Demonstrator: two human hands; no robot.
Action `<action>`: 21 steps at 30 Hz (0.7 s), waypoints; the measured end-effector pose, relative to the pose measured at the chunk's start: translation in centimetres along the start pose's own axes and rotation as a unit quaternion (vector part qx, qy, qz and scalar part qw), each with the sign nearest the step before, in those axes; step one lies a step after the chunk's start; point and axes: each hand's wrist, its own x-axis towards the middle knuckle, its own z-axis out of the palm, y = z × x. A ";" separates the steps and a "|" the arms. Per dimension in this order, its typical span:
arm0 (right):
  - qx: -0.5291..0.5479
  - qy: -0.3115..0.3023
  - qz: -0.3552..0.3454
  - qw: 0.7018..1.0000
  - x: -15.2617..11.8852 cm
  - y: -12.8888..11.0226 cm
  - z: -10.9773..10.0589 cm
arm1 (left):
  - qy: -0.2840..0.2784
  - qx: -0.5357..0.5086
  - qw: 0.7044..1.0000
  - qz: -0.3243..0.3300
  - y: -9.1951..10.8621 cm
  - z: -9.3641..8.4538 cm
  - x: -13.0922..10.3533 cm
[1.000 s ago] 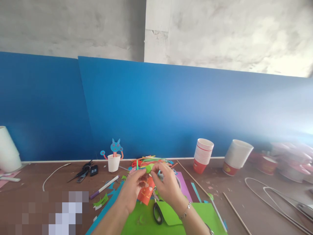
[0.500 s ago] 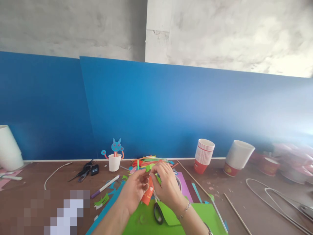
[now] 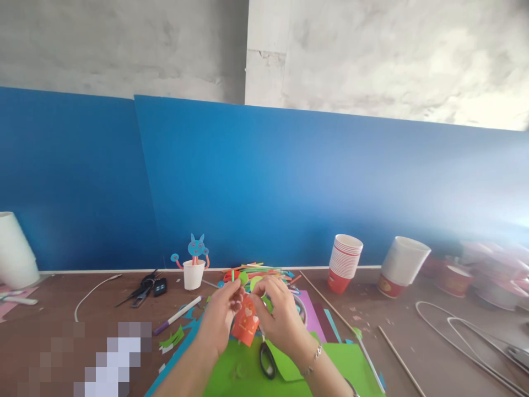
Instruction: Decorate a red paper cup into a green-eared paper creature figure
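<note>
Between the fingertips of my left hand (image 3: 220,318) is a small green paper circle (image 3: 243,278); the hand is closed in a pinch. My right hand (image 3: 280,313), wearing a chain bracelet, pinches a lighter green paper circle (image 3: 255,283). The two circles are held side by side, slightly apart. Below and between the hands shows a red paper cup (image 3: 246,322) with heart prints; what supports it is partly hidden. Scissors (image 3: 268,361) with a black handle lie under my right hand on green paper (image 3: 256,383).
A white cup with a blue paper animal (image 3: 195,274) stands at the back left. Stacked paper cups (image 3: 346,259) are at the back right. A marker (image 3: 177,315), keys (image 3: 146,286), colored sticks (image 3: 264,269), paper scraps and wooden dowels (image 3: 400,361) lie around.
My hands have drawn slightly apart, my left hand shifting left. The two green circles now show separately, and more of the red cup is visible.
</note>
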 end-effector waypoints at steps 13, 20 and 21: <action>0.116 0.005 0.237 0.965 0.4 0.3 0.3 | -0.077 0.290 0.931 0.209 -0.8 -0.1 -0.1; 0.101 0.028 0.259 0.960 0.4 0.6 0.4 | -0.085 0.300 0.928 0.203 -0.7 -0.1 -0.3; 0.107 0.036 0.265 0.958 0.4 0.6 0.4 | -0.085 0.295 0.931 0.198 -0.7 -0.1 -0.4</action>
